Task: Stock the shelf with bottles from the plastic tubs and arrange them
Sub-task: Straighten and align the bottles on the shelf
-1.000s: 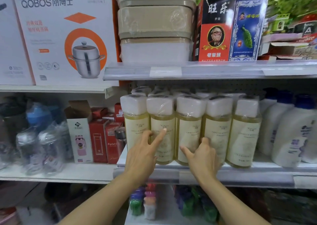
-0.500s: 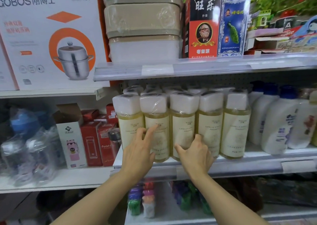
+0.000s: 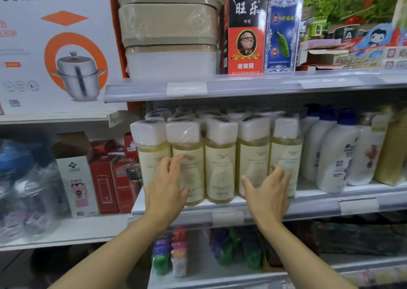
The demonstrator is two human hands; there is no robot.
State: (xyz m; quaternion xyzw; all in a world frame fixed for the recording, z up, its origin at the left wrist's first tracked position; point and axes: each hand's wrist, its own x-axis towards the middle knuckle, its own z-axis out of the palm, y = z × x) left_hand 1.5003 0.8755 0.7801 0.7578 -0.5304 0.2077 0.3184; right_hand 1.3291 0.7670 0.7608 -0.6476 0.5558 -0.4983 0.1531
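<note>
A front row of several yellow bottles (image 3: 220, 167) with white caps and cream labels stands on the grey shelf (image 3: 319, 202), with more rows of the same bottles behind. My left hand (image 3: 167, 187) lies with straight fingers against the two leftmost bottles. My right hand (image 3: 269, 191) is spread, its fingers touching the two rightmost bottles of the row. Neither hand grips a bottle. No plastic tub is in view.
White lotion bottles with blue caps (image 3: 337, 154) stand just right of the row. Red and white boxes (image 3: 103, 178) and wrapped jugs (image 3: 26, 191) fill the left shelf. A shelf board (image 3: 198, 88) hangs close above the caps. Small coloured bottles (image 3: 169, 258) sit below.
My right hand has slid from the middle bottles to the right end of the row. My left hand has shifted slightly left, so the hands now lie wider apart.
</note>
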